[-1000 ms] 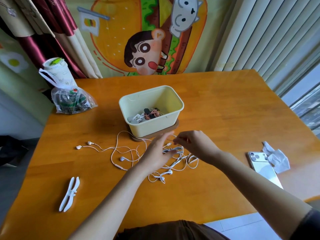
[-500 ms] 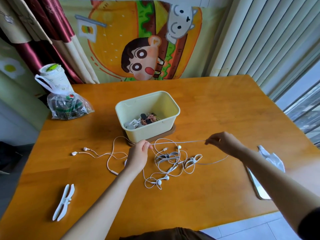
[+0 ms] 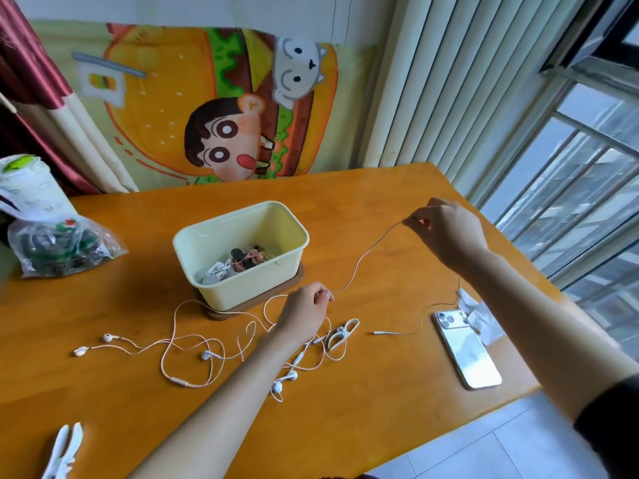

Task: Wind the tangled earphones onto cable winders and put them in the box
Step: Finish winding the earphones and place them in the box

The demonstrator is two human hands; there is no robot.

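Above the table, hold the cord taut between left hand and right hand, both pinching it, drawing slowly to ease loops from the tangle.

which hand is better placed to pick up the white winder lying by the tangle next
Left, probably. The left hand pinches the earphone cable right beside the white winder. The right hand is raised well away from it, holding the stretched strand up.
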